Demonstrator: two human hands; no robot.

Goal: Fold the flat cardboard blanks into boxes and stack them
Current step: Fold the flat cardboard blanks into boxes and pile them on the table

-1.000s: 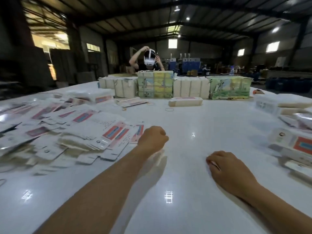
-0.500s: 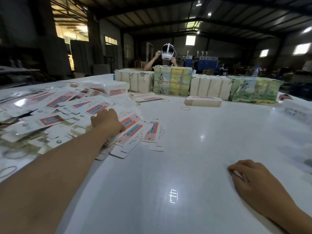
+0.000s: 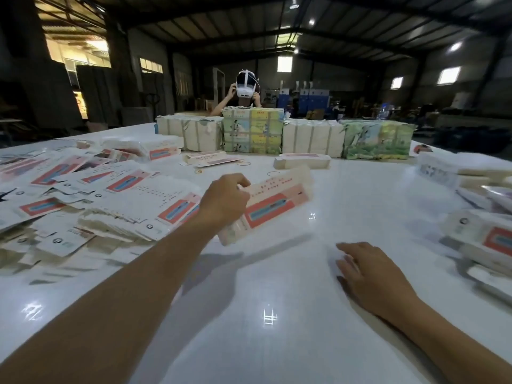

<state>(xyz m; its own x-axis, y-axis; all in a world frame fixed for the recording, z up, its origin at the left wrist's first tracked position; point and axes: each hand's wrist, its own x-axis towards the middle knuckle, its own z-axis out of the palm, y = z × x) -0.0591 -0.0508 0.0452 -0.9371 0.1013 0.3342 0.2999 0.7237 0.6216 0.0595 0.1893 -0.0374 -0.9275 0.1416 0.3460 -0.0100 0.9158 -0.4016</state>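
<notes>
At mid-frame, my left hand [image 3: 225, 203] gripped a flat blank [image 3: 273, 206] by its left end, fingers curled over the top edge, and held it tilted above the white table [image 3: 277, 342]. Its printed face, with a red and blue panel and small red text, looked up at me; motion blurred its edges. To the left of that hand, a loose heap of blanks [image 3: 91, 200] covered the left part of the frame, many showing the same red and blue panel. My right hand [image 3: 371, 275] lay palm down on the table at lower right, fingers relaxed and spread a little, holding nothing, well apart from the blank. Along the right edge sat a pile of boxes [image 3: 482, 234], blurred. Across the top of the table stood a row of strapped bundles [image 3: 282, 134], 2 pale and 2 with green print. Behind the bundles, a person [image 3: 246, 92] had both hands raised to a white headset.
</notes>
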